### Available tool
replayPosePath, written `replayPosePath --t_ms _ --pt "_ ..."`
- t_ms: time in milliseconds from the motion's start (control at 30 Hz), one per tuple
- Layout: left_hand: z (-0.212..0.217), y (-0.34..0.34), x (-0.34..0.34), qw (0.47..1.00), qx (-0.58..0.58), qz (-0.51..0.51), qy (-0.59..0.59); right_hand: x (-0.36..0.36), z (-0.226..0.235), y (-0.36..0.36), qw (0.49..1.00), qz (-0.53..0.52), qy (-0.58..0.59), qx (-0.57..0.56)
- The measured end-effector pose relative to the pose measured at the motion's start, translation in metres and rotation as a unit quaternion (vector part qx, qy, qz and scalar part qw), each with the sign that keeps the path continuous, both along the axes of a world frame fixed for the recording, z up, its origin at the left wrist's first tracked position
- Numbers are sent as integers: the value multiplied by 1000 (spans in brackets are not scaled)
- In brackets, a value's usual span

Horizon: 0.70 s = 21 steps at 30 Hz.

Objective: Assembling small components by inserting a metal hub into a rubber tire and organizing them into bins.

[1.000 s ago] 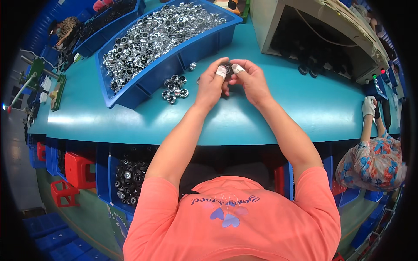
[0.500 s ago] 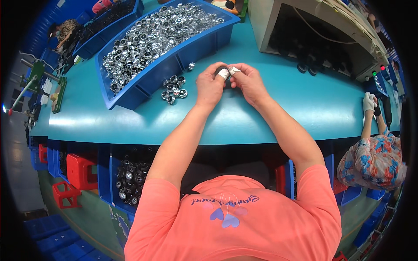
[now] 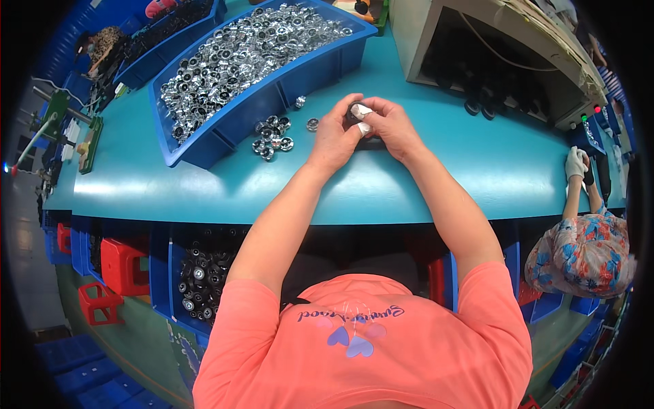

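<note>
My left hand [image 3: 332, 140] and my right hand [image 3: 395, 129] meet above the teal table [image 3: 436, 184]. Both are closed around a small black round part [image 3: 353, 109], mostly hidden by the fingers. White tape wraps both thumbs, which press on the part. Just left of my left hand lies a single shiny chrome round piece [image 3: 313, 124]. Farther left sits a small cluster of similar chrome pieces [image 3: 272, 136], beside the long blue bin [image 3: 272, 100] heaped with more of them.
At the back right stands a beige box-like machine [image 3: 415, 41] with a dark opening and several black round parts [image 3: 480, 105] at its mouth. A co-worker in a floral top [image 3: 579, 255] works at far right. Below the table edge, another blue bin [image 3: 162, 273] holds black parts.
My hands have turned the black part and shifted their grip, the left thumb now lower. The chrome piece beside my left hand has come into view.
</note>
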State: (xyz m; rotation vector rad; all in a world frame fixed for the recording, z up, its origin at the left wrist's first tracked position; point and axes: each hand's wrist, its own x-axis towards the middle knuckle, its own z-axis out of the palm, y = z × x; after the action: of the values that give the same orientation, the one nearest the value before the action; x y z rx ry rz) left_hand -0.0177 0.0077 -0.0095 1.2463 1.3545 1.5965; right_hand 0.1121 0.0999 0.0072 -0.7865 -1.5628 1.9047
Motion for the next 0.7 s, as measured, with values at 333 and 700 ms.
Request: replayPosePath --t_ms 333,700 --pt "7 -7 13 941 24 129 310 -5 -11 -6 968 -96 -104 209" --pt "0 -1 0 1000 13 19 -14 6 1 4 999 20 28 -37"
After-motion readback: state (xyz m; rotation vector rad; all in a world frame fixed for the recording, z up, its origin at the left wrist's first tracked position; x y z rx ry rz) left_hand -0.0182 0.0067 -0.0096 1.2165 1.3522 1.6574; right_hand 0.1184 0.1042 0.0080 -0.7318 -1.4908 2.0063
